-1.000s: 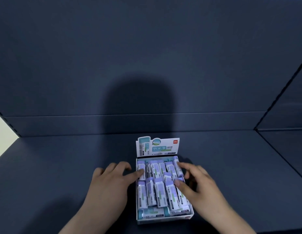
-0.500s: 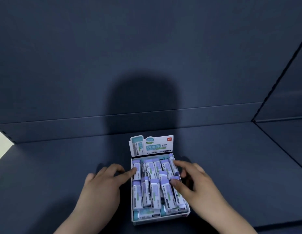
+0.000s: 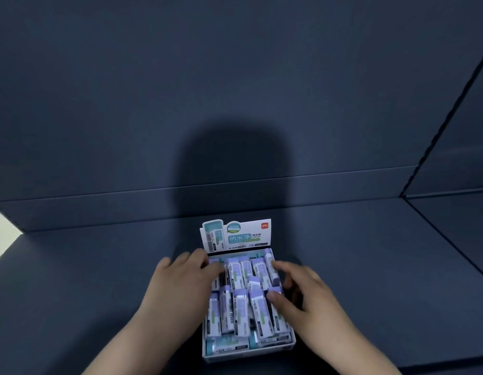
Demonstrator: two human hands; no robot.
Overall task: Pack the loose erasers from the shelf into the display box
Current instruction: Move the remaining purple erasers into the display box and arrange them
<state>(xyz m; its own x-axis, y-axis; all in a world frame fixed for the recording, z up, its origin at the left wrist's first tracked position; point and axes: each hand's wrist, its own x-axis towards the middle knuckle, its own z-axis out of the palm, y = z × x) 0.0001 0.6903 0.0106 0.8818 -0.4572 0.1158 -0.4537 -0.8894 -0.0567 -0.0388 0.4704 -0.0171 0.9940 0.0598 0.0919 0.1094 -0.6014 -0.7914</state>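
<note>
While both hands sit low over the display box [image 3: 248,353], the left hand [image 3: 181,290] comes in from the near left, palm down and wrist straight. Its fingers are nearly straight and laid on the far-left erasers [image 3: 240,307]: an open grip, nothing pinched, just touching. Over to the right hand [image 3: 308,299]: it angles in from the near right, thumb planted on the purple end of an eraser in the near row. The forefinger stretches along the far-right eraser by the box wall, and the other fingers hang loosely curled outside that wall. That grip is wide and relaxed, with hold of nothing I can make out. Between the two grips the erasers lie packed in two rows, purple ends pointing away, a few tilted over their neighbours. More lie crosswise at the near wall, between the wrists. Just beyond the left fingertips the printed header card [image 3: 235,235] stands upright. Under it all is a dark blue shelf [image 3: 86,293], and beyond the hands a dark blue back panel [image 3: 235,90] carries a rounded shadow [image 3: 229,163].
</note>
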